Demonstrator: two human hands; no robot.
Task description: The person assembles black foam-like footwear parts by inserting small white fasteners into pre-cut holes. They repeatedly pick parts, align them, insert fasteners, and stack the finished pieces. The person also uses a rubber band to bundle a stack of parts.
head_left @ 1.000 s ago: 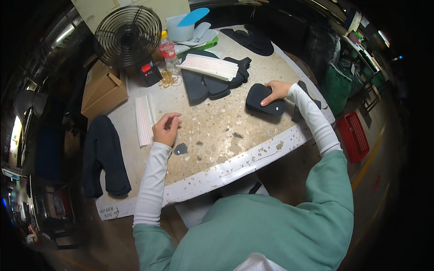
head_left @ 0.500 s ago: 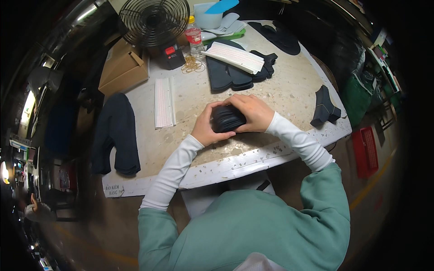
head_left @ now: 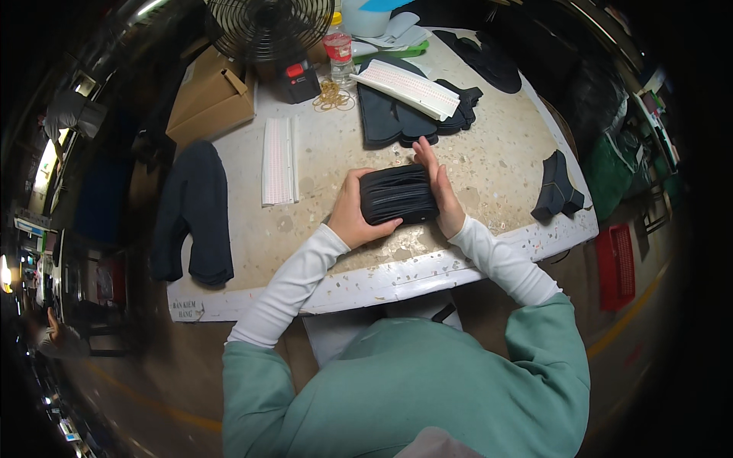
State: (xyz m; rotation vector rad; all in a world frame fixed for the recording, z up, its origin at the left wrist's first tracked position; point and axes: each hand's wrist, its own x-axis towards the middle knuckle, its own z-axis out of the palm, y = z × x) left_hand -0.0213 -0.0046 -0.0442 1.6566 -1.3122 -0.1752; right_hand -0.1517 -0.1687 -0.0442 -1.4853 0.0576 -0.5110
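Note:
Between my hands, above the near middle of the worn table (head_left: 321,237), is a thick stack of thin black pieces (head_left: 397,195), edges facing up. My left hand (head_left: 359,208) grips its left end, thumb along the near side. Flat against the right end lies my right hand (head_left: 443,192), fingers stretched out and pointing away from me. Just beyond the stack are larger dark cut pieces (head_left: 382,114) with a white printed strip card (head_left: 408,88) on top. A second white strip card (head_left: 280,162) lies to the left of my left hand.
Dark curved pieces (head_left: 195,214) lie at the left edge, and a small banded dark bundle (head_left: 557,187) at the right. Behind are a cardboard box (head_left: 210,103), a black fan (head_left: 271,27), a bottle (head_left: 338,53) and rubber bands (head_left: 333,97). A red basket (head_left: 615,267) stands right of the table.
My right hand has gone from curling over the stack to lying flat at its right end. More of the stack's edges now show. The view has shifted slightly.

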